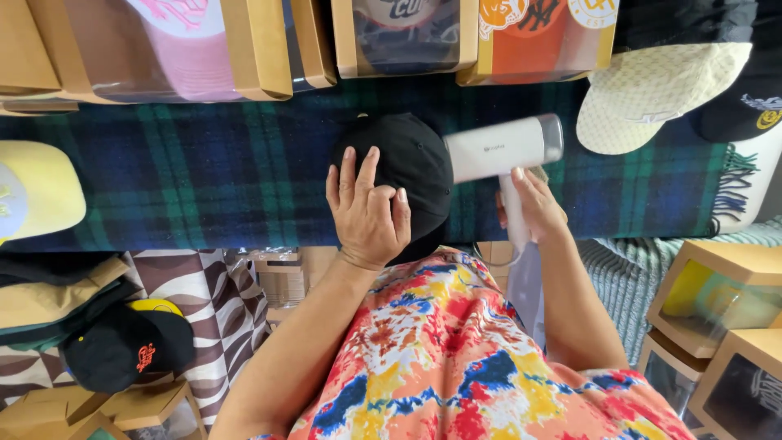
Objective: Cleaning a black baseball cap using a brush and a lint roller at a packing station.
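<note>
A black cap (411,159) lies on a dark blue and green plaid blanket (204,175) over the table. My left hand (366,208) rests flat on top of the cap, fingers spread, pressing it down. My right hand (533,204) grips the handle of a white handheld steamer (501,148), whose head points left at the cap's right side and nearly touches it.
Cardboard display boxes (244,49) with caps line the blanket's far edge. A cream cap (652,94) and a black cap (745,114) lie at right, a yellow cap (32,187) at left. Below left sits a black cap (122,346) on stacked items; more boxes (709,301) stand lower right.
</note>
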